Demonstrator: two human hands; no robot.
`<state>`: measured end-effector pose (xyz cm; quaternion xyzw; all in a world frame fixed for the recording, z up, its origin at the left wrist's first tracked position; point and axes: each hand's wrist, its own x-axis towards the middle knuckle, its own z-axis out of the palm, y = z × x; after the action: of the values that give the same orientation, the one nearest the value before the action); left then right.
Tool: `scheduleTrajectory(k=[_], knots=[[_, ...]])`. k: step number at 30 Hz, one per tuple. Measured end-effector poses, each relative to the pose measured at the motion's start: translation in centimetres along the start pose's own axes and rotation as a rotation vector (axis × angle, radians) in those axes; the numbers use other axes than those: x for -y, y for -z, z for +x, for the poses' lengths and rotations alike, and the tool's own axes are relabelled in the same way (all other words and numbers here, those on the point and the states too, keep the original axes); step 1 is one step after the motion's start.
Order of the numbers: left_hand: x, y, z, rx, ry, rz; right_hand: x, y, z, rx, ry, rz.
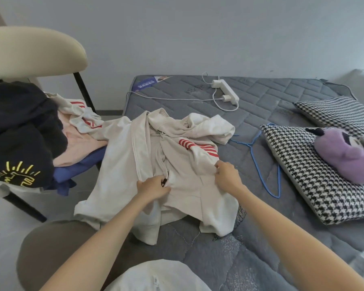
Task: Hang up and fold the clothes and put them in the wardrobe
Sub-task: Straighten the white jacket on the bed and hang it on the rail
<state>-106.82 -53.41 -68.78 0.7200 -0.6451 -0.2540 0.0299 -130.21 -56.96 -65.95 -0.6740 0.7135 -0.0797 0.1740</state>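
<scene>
A cream zip-up hoodie with red stripes on its sleeves lies spread over the near corner of a grey mattress. My left hand pinches the dark zipper pull at the jacket's front. My right hand grips the fabric just below the red-striped sleeve. A blue wire hanger lies on the mattress to the right of the hoodie. A pile of clothes, dark, pink, blue and cream, sits on the chair at the left.
A beige chair with black legs stands at the left. A white power strip with cable lies at the mattress's far side. Two houndstooth pillows and a purple plush toy lie at the right.
</scene>
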Motion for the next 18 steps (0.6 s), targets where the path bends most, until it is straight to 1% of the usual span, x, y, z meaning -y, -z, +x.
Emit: scheduleTrajectory(k=[3, 7, 11, 14, 16, 18], knots=[[0.0, 1.1, 0.4, 0.038, 0.001, -0.097, 0.0, 2.3, 0.5, -0.146, 0.002, 0.048], [-0.1, 2.0, 0.4, 0.056, -0.057, -0.228, 0.2, 4.9, 1.0, -0.257, -0.003, 0.087], [0.1, 2.1, 0.1, 0.083, -0.046, -0.202, -0.8, 7.2, 1.5, -0.35, -0.006, -0.07], [0.0, 1.9, 0.1, 0.085, -0.038, -0.15, -1.8, 9.3, 2.0, -0.464, -0.031, -0.206], [-0.3, 1.8, 0.2, 0.077, -0.023, -0.134, -2.1, 10.3, 2.3, -0.552, -0.071, -0.204], [-0.6, 1.5, 0.3, 0.048, -0.001, -0.146, -2.2, 10.5, 2.4, -0.585, -0.109, -0.172]])
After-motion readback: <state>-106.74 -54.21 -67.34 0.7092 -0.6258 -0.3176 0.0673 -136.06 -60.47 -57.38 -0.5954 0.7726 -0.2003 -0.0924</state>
